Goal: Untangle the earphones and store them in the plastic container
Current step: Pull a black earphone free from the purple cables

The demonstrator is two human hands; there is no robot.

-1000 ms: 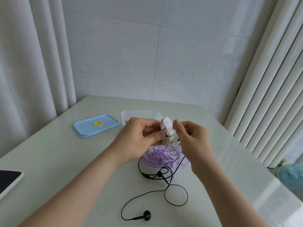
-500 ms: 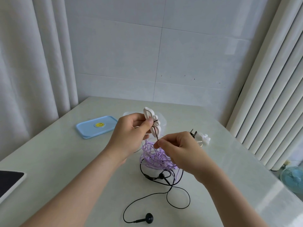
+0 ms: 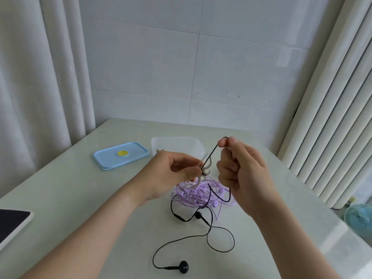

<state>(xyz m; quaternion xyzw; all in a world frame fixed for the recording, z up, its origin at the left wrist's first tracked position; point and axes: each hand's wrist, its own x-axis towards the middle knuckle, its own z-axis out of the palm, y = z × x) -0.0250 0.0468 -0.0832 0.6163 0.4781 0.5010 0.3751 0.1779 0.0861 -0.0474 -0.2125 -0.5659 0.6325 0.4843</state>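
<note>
A tangle of purple earphones (image 3: 198, 193) lies on the table under my hands. Black earphones (image 3: 210, 233) trail from it toward me, with one bud (image 3: 183, 266) near the front. My left hand (image 3: 173, 174) pinches a white coiled cable piece (image 3: 205, 171) above the tangle. My right hand (image 3: 241, 174) pinches a loop of the black cable (image 3: 212, 155) between thumb and fingertip and holds it up. The loop runs down through the white piece. The clear plastic container (image 3: 175, 146) stands open just behind my hands.
The container's blue lid (image 3: 120, 156) with a yellow sticker lies left of it. A dark tablet (image 3: 12, 222) sits at the table's left edge. Curtains hang on the left, a radiator stands on the right, and a small fan (image 3: 360, 220) is on the floor.
My right hand has risen and drawn a loop of the black cable up out of the white piece. My left hand has dropped lower with the white piece.
</note>
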